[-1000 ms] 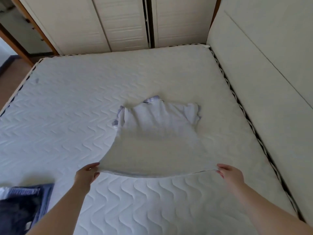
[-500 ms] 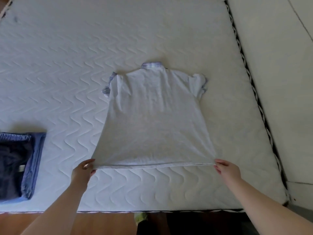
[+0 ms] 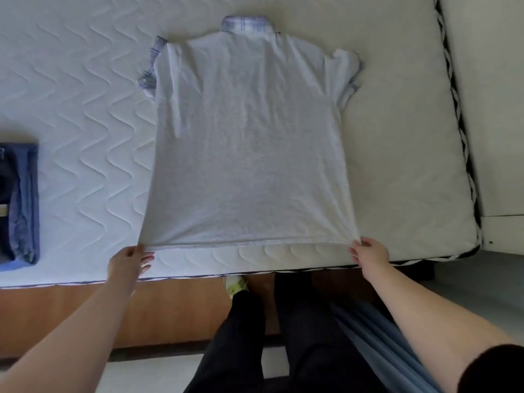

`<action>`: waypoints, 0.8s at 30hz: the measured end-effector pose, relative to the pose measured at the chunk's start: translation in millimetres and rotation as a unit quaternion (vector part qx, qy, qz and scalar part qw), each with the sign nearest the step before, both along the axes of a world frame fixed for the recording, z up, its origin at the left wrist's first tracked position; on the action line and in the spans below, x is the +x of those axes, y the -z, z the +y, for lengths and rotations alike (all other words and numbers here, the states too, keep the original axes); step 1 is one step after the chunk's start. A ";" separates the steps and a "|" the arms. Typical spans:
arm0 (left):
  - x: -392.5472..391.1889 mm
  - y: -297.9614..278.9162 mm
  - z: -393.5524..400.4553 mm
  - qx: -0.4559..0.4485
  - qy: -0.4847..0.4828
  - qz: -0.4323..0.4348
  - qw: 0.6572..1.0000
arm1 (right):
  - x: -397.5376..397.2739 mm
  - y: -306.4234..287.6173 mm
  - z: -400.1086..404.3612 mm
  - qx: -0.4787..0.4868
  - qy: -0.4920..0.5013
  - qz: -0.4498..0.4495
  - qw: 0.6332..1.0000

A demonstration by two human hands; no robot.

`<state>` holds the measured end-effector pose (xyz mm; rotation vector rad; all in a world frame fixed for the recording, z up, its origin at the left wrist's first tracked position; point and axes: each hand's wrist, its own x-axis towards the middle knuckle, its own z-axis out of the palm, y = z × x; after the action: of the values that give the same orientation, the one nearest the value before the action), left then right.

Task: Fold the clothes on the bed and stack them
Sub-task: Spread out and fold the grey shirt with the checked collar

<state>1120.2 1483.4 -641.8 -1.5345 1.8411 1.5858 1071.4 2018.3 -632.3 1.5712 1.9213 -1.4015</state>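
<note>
The polo shirt is soft, matt pale grey knit cloth, its collar a checked weave. It lies on the mattress, matt white quilted fabric stitched in wavy lines. Left of the shirt, folded jeans are coarse blue denim.

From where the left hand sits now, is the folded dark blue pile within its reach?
Probably yes. The left hand pinches the shirt hem corner, and the folded dark blue pile lies further left near the same mattress edge, with only bare quilting between. It would have to let go first.
</note>
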 end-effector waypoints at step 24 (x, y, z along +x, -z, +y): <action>43.5 27.5 3.1 -0.193 0.246 -0.218 0.924 | 33.2 34.9 8.9 0.110 -0.063 -0.135 0.983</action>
<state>1163.7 1486.6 -669.3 -1.2717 2.1118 0.6245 1104.7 2027.2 -667.3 1.6066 2.0183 -0.8992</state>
